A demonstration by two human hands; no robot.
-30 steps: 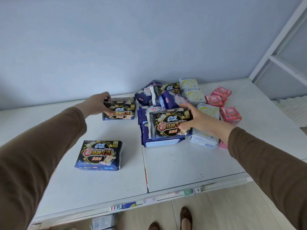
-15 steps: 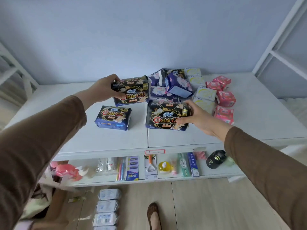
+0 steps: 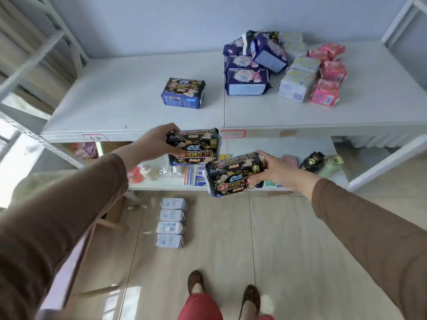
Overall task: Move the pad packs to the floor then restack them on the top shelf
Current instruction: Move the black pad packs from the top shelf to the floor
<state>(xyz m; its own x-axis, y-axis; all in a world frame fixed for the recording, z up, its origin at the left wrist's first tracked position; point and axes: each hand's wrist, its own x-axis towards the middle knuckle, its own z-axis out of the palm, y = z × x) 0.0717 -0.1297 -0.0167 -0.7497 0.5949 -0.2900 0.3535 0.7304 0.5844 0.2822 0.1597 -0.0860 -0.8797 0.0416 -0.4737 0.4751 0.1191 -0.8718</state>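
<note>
Two black packs in the air in front of the shelf edge: left hand (image 3: 152,144) gripping one black pack (image 3: 193,146) by its left end, right hand (image 3: 277,170) pinching a second black pack (image 3: 233,175) at its right end, a little lower and just beside the first. Still on the top shelf (image 3: 115,100): one more black pack (image 3: 183,93), a heap of purple packs (image 3: 249,65), white packs (image 3: 297,82) and pink packs (image 3: 328,77). On the floor (image 3: 265,239), a row of four pale packs (image 3: 171,221) already laid end to end. Probably best to lower both together, bending rather than dropping, and set them flat beside that row, label up, edges squared, leaving room for the rest. Worth firming the end grips first, since soft wrappers slip and sag.
</note>
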